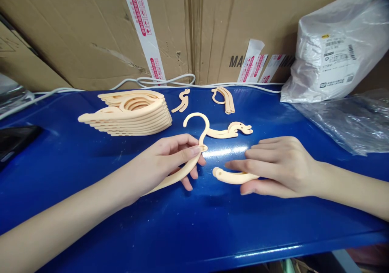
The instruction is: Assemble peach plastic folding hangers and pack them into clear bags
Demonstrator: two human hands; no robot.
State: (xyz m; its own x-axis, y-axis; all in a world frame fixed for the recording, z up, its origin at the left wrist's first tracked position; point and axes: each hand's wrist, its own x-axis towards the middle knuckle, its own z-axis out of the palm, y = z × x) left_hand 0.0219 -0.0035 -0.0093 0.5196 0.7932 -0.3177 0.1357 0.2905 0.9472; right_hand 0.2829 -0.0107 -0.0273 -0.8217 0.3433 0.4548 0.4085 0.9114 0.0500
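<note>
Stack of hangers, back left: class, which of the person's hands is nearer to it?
Left. The left hand, holding a hooked piece, is just in front and right of the stack; the right hand, holding a curved piece, is farther right.

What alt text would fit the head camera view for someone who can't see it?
A person's left hand holds a peach plastic hanger piece with a hook while the right hand grips a curved peach plastic arm piece over a glossy blue table. A stack of peach plastic hangers lies behind, before brown cardboard boxes.
</note>
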